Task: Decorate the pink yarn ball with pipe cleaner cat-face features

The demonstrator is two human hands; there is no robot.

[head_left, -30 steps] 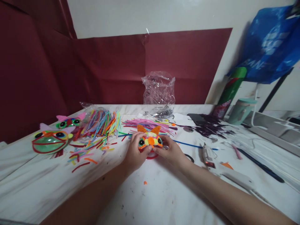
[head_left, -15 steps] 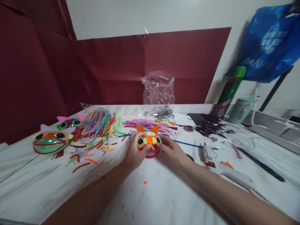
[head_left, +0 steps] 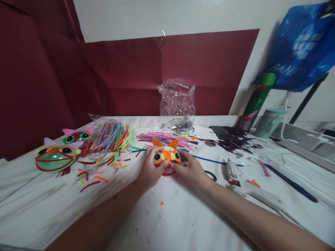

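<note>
A small craft animal head (head_left: 168, 154) with orange pointed ears, round black-centred eyes and an orange nose stands upright at the middle of the table. My left hand (head_left: 152, 166) grips its left side, the thumb below the nose. On its right side, my right hand (head_left: 190, 168) has thumb and fingers curled in against the face beneath the eye. A red curved rim shows at the bottom of the head, between my hands. The fingers hide the sides of the piece.
Pipe cleaners (head_left: 115, 137) lie heaped at the left, beside two finished-looking craft heads (head_left: 55, 161). Right of my hands are a blue pipe cleaner (head_left: 209, 160), a black ring (head_left: 210, 175), a hot glue gun (head_left: 232, 172) and a dark pen-like stick (head_left: 290, 183). Behind stands a clear plastic bag (head_left: 178, 101).
My right thumb and fingers have shifted slightly left, closer under the nose of the craft head. More of the black ring shows. My left hand keeps its grip.
</note>
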